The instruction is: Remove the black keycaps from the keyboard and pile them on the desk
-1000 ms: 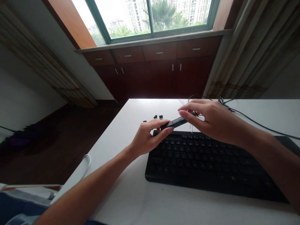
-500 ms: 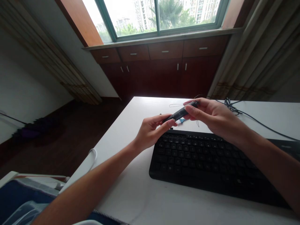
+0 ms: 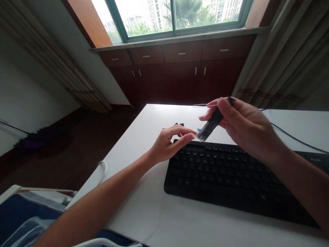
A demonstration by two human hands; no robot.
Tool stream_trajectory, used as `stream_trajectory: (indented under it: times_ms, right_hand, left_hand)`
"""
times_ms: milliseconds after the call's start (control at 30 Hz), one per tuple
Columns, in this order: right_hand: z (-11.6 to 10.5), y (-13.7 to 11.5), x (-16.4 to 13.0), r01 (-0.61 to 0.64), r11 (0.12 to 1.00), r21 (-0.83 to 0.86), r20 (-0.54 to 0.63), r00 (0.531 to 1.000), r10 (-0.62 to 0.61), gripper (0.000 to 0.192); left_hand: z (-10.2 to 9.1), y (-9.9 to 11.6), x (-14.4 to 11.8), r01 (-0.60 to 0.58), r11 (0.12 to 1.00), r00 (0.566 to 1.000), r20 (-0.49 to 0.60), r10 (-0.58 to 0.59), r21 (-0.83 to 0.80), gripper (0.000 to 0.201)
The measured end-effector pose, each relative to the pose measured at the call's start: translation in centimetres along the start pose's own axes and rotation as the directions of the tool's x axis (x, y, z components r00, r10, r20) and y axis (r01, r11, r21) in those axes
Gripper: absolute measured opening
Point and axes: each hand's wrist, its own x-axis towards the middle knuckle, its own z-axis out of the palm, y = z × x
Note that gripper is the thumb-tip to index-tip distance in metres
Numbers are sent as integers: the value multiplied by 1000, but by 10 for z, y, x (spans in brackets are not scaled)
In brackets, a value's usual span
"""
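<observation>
My right hand (image 3: 239, 120) is closed around a slim black stick-like tool (image 3: 212, 124), which tilts down to the left and is blurred at its lower end. A thin wire loop (image 3: 202, 105) juts out to the left from the same hand. My left hand (image 3: 171, 142) has thumb and forefinger brought together at the tool's lower, whitish end; whatever lies between the fingertips is too small to name. Under both hands is a black keyboard (image 3: 216, 178). A bit of blue bristle (image 3: 198, 130) shows behind the fingertips, mostly hidden.
Several small black pieces (image 3: 179, 124) lie on the white table (image 3: 144, 137) behind my left hand. A black cable (image 3: 295, 136) crosses the right side. At the lower left are a white chair frame (image 3: 38, 189) and blue fabric (image 3: 23, 209). Wooden cabinets (image 3: 167, 79) stand beyond.
My right hand has risen and turned, tipping the black tool from nearly level to steeply slanted. The left hand no longer grips the tool's body; its fingertips are at the lower end.
</observation>
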Motion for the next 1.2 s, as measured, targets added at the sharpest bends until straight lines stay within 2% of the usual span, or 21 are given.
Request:
stream_trajectory:
  times_ms: [100, 200, 267, 333, 433, 533, 633, 800, 1200]
  right_hand:
    - [-19, -5, 7, -16, 997, -70, -89, 996, 10, 33]
    - [-34, -8, 9, -71, 950, -303, -69, 996, 52, 35]
    - [-38, -9, 8, -92, 851, -517, -27, 995, 91, 39]
    - [-39, -9, 6, -63, 729, -682, 26, 994, 110, 41]
    - [-37, -8, 5, 47, 598, -800, 131, 986, 98, 39]
    - [-37, -6, 5, 145, 515, -845, 227, 969, 100, 33]
    - [-40, -1, 5, 196, 477, -857, 300, 941, 153, 34]
    - [-43, 5, 4, 208, 442, -873, 340, 908, 245, 36]
    - [-32, 17, -1, 323, 431, -843, 447, 866, 224, 33]
  left_hand:
    - [-6, -14, 1, 28, 990, 998, -61, -19, 140, 22]
    - [-11, -31, 0, 37, 960, 992, -123, -3, 279, 22]
    - [-13, -39, -1, 38, 941, 991, -130, 7, 336, 21]
    - [-14, -42, -1, 45, 931, 991, -137, 5, 362, 20]
    - [-12, -41, -1, 37, 924, 993, -116, 8, 381, 20]
    - [-10, -38, -1, -3, 921, 998, -64, 31, 391, 19]
    - [-9, -36, -2, -35, 923, 999, -18, 46, 383, 18]
    - [-9, -35, -2, -58, 924, 998, 25, 52, 377, 15]
    - [-9, -31, -3, -107, 906, 993, 94, 75, 409, 16]
